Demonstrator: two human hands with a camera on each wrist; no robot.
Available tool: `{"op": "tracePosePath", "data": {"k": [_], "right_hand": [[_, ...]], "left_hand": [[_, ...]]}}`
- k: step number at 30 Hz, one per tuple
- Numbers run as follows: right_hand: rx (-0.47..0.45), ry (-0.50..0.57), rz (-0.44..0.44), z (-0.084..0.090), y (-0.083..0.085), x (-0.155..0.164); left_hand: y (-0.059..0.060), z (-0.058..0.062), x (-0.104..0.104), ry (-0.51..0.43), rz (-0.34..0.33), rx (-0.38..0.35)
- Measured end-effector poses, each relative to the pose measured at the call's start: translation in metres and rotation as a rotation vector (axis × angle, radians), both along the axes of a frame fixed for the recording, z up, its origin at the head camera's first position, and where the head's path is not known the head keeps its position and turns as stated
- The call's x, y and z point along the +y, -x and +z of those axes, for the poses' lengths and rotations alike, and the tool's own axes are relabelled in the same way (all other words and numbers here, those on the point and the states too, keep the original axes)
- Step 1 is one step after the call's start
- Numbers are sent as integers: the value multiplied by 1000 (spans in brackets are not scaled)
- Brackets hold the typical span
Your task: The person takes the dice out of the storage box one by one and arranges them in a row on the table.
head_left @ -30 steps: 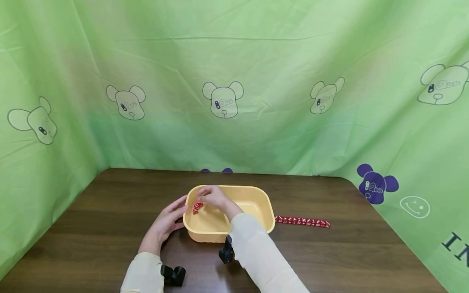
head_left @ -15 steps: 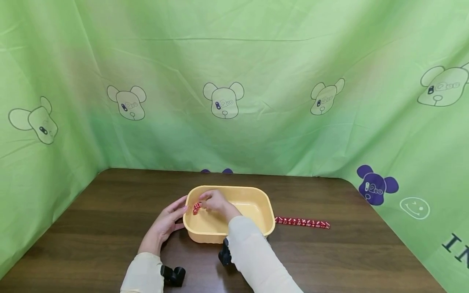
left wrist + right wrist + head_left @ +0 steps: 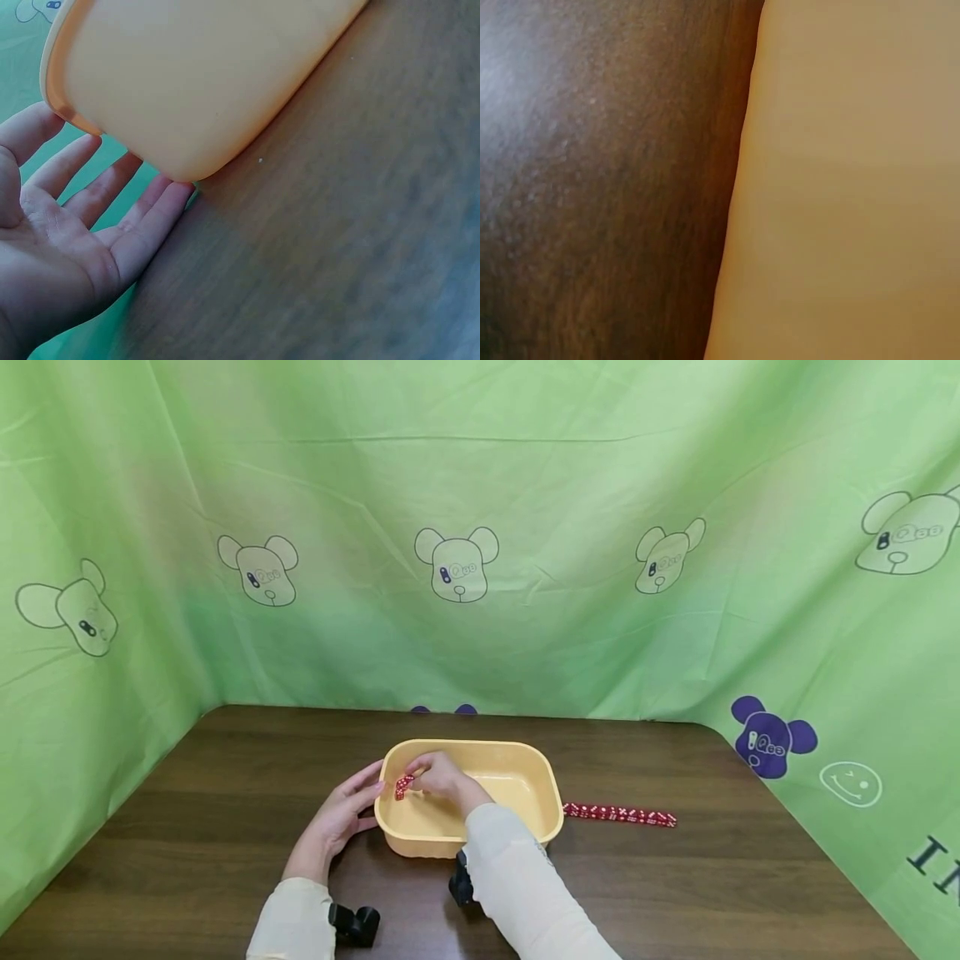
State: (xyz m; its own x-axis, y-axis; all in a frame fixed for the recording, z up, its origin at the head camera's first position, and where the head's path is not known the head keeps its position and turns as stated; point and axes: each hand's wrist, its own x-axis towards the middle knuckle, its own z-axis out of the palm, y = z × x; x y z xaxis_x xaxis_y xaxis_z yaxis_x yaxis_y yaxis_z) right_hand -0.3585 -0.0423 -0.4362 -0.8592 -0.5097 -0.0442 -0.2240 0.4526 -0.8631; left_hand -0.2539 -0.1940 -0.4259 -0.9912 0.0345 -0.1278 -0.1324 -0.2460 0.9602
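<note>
The right hand (image 3: 442, 778) reaches into the smooth, rounded yellow plastic tub (image 3: 543, 777) at the frame's centre, fingers curled beside the small red dice (image 3: 403, 786) by its left wall; whether it pinches them I cannot tell. The left hand (image 3: 339, 817) lies flat and relaxed against the tub's outer left side. A row of red dice (image 3: 619, 814) lies on the dark wooden table (image 3: 225, 793), right of the tub.

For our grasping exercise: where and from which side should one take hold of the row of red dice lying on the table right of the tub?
The dice row lies flat, long and thin, apart from the tub. Probably best to come from above and pinch its two long sides near the middle. It looks made of separate dice, so lifting it by one end would likely break it up.
</note>
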Motion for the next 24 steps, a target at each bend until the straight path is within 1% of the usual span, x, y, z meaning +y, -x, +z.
{"op": "tracePosePath", "data": {"k": [1, 2, 4, 6, 12, 18, 24], "right_hand": [[-18, -21, -21, 15, -11, 1], [-7, -28, -25, 22, -19, 1], [9, -33, -22, 30, -26, 3], [30, -59, -18, 31, -28, 3], [39, -130, 1, 30, -28, 2], [94, -186, 16, 32, -30, 3], [97, -219, 18, 31, -30, 3]], "left_hand": [[0, 0, 0, 0, -2, 1], [0, 1, 0, -1, 0, -1], [0, 1, 0, 0, 1, -3], [0, 1, 0, 0, -2, -8], [1, -1, -1, -6, -11, 3], [1, 0, 0, -12, 0, 2], [0, 0, 1, -2, -9, 5]]}}
